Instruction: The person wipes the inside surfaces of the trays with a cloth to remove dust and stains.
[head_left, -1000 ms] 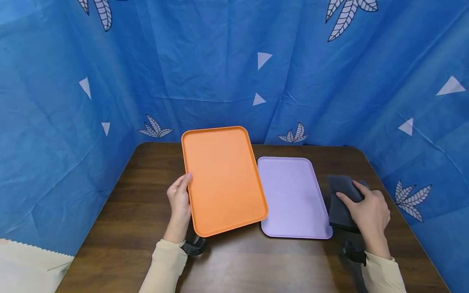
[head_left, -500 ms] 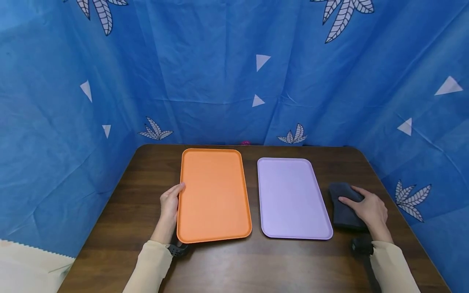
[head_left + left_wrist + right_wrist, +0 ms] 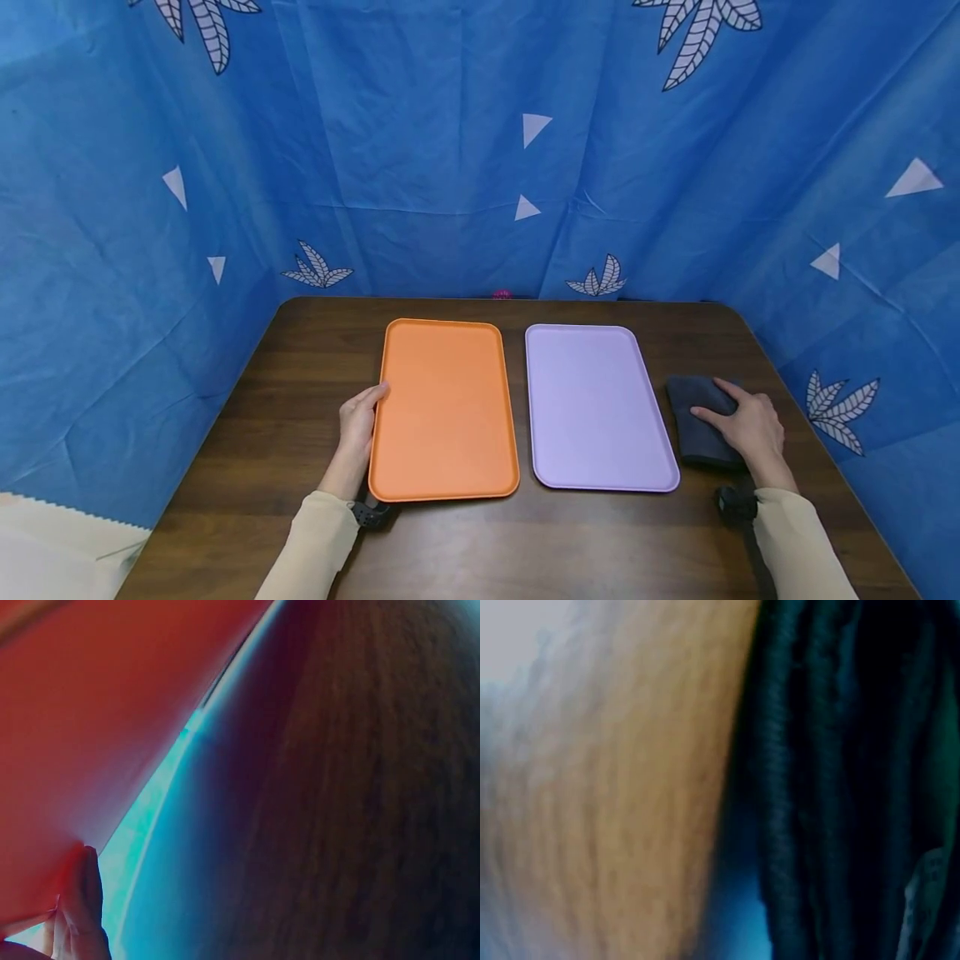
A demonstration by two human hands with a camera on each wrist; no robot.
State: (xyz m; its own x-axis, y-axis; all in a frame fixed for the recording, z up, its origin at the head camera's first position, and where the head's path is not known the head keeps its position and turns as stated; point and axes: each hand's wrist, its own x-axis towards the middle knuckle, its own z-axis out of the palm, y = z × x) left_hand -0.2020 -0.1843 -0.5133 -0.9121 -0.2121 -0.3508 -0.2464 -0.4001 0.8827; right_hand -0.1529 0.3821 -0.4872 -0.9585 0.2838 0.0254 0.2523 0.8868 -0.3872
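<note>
In the head view my left hand (image 3: 358, 421) grips an orange tray (image 3: 447, 417) at the middle of its left edge, thumb on top. The left wrist view shows the tray's underside (image 3: 112, 712) from below, raised at an angle over the table, with fingers (image 3: 79, 911) curled beneath it. Far to the right, my right hand (image 3: 753, 425) pinches a dark grey folded cloth (image 3: 693, 437) between thumb and fingers. Several thick folded layers of this cloth (image 3: 825, 787) fill the right side of the right wrist view; a pale label (image 3: 922, 900) shows among them.
A purple tray (image 3: 600, 408) lies flat on the brown wooden table (image 3: 540, 550), between the orange tray and the cloth. Blue patterned fabric (image 3: 420, 150) hangs behind the table and along both sides. Pale cloth (image 3: 60, 550) shows at the lower left.
The orange tray has come down and left from a tilted position overlapping the purple tray, and now sits straighter beside it. My right hand and the folded cloth have lowered slightly.
</note>
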